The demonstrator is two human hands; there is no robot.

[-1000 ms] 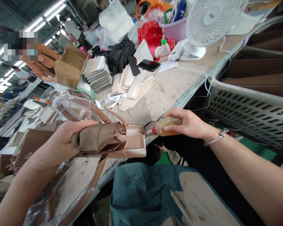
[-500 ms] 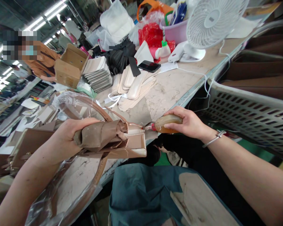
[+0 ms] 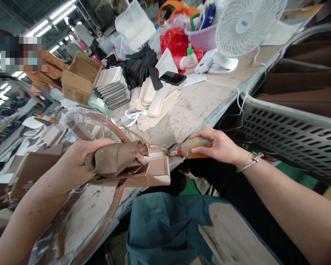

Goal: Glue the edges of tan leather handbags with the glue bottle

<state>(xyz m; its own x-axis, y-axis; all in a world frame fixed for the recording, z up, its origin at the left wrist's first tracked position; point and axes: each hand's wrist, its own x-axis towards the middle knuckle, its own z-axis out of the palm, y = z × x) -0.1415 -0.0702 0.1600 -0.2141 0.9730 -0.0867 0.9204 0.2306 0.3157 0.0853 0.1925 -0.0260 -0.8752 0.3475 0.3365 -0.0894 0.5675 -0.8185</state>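
My left hand (image 3: pixel 81 160) grips a brown handbag (image 3: pixel 116 160) from its left side, thumb on top and the other fingers hidden behind it. The bag lies on its side over the table edge, its open end facing right, with long brown handles (image 3: pixel 117 202) partly in clear plastic. In my right hand (image 3: pixel 219 145) is a squeeze bottle (image 3: pixel 195 147) with yellowish liquid and a red collar, fingers wrapped round it. Its tip points left and is at the bag's upper right edge; whether it touches is too small to tell.
On the table (image 3: pixel 193 106) are pale strips (image 3: pixel 157 105), stacked panels (image 3: pixel 113 88), a phone (image 3: pixel 173 78), a carton (image 3: pixel 78 79) and a white fan (image 3: pixel 245 25). A plastic crate (image 3: pixel 292 129) of brown pieces stands right. A person (image 3: pixel 48 70) is at far left.
The view has shifted slightly. The bottle's tip sits a little lower against the bag's edge; both hands keep their holds.
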